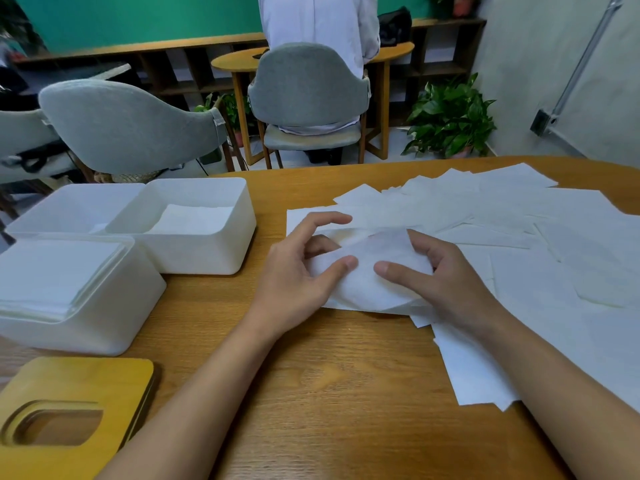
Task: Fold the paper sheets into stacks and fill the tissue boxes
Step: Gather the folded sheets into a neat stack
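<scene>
The left hand (298,271) and right hand (443,282) each pinch one paper sheet (367,289) lying mid-tabletop (329,375), thumbs on top. Loose sheets (519,220) spread right; white tissue boxes (194,258) stand left, the nearest full.

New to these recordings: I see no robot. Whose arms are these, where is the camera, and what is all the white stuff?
No machine here: a person works with bare hands, filmed by a camera worn on their head, looking down. The left hand and right hand both pinch one paper sheet, mid-fold, on a wooden table. More loose sheets spread to the right. At left stand three white tissue boxes: the nearest box is full of folded paper, the back right box holds a small stack, and the back left box is hard to see into. A wooden lid with a slot lies nearest.
</scene>
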The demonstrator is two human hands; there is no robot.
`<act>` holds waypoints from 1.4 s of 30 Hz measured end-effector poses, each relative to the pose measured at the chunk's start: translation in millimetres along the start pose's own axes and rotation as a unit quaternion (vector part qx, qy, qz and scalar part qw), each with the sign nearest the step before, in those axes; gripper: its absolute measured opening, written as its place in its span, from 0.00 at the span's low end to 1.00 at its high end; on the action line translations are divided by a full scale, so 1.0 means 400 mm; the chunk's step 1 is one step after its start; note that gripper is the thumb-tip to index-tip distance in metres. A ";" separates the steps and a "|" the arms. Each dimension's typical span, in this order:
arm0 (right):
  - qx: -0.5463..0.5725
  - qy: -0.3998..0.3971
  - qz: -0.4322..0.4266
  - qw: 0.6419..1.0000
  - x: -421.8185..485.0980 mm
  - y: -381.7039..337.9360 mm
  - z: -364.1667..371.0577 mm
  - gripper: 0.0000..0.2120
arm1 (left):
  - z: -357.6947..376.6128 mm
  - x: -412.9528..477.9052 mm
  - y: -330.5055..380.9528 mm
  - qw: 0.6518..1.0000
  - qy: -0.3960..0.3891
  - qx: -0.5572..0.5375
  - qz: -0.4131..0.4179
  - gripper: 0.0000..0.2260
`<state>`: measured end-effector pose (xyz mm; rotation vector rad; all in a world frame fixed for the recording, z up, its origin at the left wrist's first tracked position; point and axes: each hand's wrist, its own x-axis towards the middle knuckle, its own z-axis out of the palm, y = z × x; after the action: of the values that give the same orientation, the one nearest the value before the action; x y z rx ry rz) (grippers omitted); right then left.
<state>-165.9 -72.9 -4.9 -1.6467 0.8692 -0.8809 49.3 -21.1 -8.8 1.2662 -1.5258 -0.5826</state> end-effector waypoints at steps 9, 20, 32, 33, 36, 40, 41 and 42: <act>-0.094 -0.007 -0.030 0.995 -0.010 0.003 0.013 0.15 | -0.008 0.002 0.016 0.998 -0.003 0.042 0.046 0.26; 0.065 0.053 -0.075 0.994 0.004 0.007 -0.005 0.38 | 0.016 0.000 0.020 0.986 0.045 -0.133 -0.089 0.30; -0.043 0.089 -0.064 0.993 0.016 0.038 0.009 0.42 | 0.034 0.000 -0.027 0.989 -0.012 -0.118 -0.087 0.24; -0.033 0.089 -0.068 0.993 0.013 0.034 0.010 0.41 | 0.035 0.001 -0.030 0.990 -0.004 -0.112 -0.083 0.22; 0.008 0.047 -0.074 0.996 0.006 0.017 0.003 0.41 | 0.027 0.006 -0.030 0.989 0.045 -0.121 -0.073 0.17; -0.056 -0.009 -0.065 0.996 0.004 0.008 -0.008 0.16 | 0.026 0.005 -0.024 0.986 0.036 -0.143 -0.073 0.20; -0.074 0.000 -0.054 0.996 0.005 0.014 -0.009 0.12 | 0.029 0.004 -0.026 0.988 0.033 -0.136 -0.071 0.22; -0.084 0.022 -0.045 0.995 0.007 0.021 -0.012 0.12 | 0.031 0.004 -0.031 0.991 0.035 -0.110 -0.061 0.24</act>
<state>-169.7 -79.2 -11.8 -1.8297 0.9263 -0.9309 43.5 -29.5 -23.1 1.2020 -1.2955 -0.7568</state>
